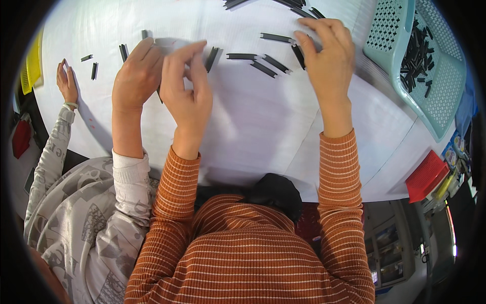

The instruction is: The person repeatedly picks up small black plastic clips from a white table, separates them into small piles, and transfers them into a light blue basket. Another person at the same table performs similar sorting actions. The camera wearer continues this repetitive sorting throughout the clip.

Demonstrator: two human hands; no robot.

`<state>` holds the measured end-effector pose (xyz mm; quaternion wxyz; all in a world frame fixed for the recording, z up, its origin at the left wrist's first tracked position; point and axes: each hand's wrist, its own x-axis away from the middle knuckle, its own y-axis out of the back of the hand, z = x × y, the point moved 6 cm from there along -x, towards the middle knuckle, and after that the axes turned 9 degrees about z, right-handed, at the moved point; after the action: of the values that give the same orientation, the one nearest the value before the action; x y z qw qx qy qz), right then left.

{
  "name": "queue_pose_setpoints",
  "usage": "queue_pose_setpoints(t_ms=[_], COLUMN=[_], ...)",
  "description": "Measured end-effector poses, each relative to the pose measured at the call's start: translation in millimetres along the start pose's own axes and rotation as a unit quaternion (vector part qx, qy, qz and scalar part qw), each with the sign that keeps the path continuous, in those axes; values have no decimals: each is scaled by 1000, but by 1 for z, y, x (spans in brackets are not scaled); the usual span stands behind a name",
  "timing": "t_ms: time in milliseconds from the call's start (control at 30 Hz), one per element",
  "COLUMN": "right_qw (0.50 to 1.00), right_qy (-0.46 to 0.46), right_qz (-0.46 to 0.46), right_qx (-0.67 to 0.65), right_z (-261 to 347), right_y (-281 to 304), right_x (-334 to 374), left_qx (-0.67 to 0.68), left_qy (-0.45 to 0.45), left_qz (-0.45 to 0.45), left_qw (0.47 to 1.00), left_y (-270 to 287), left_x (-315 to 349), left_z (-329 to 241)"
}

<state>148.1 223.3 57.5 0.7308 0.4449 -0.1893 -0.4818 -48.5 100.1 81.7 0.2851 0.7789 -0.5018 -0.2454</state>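
Observation:
My left hand (pixel 188 88) hovers over the white tabletop with its fingers bent. Motion blur smears the fingertips, so I cannot tell whether they pinch anything. Just right of them lies a short black grooved strip (pixel 211 59). My right hand (pixel 329 55) is open, thumb and forefinger apart, with nothing visible between them. Beside its thumb rests another black strip (pixel 298 57), and a further strip (pixel 276 37) lies to the left. Between my hands several similar pieces are spread out, among them a horizontal strip (pixel 241 56) and two slanted ones.
A co-worker's hand (pixel 135 76) is close beside my left hand; their other hand (pixel 67 83) rests farther left. A light-blue perforated basket (pixel 430 109) with many black pieces stands at the right. More strips (pixel 291 5) lie at the far edge. A red bin (pixel 427 175) sits lower right.

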Motion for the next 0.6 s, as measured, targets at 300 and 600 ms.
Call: queue_pose_setpoints(t_ms=[300,600], right_qw=[1000,1000], right_qy=[-22,-25], right_qz=[-8,-15], right_qx=[14,8], right_z=[-13,-19], right_y=[-3,-4], right_x=[2,-4], left_qx=[-6,20], left_qy=[-79,-38], left_qz=[56,56], left_qw=[995,998], left_y=[-20,-23], left_x=[75,74], left_z=[18,23])
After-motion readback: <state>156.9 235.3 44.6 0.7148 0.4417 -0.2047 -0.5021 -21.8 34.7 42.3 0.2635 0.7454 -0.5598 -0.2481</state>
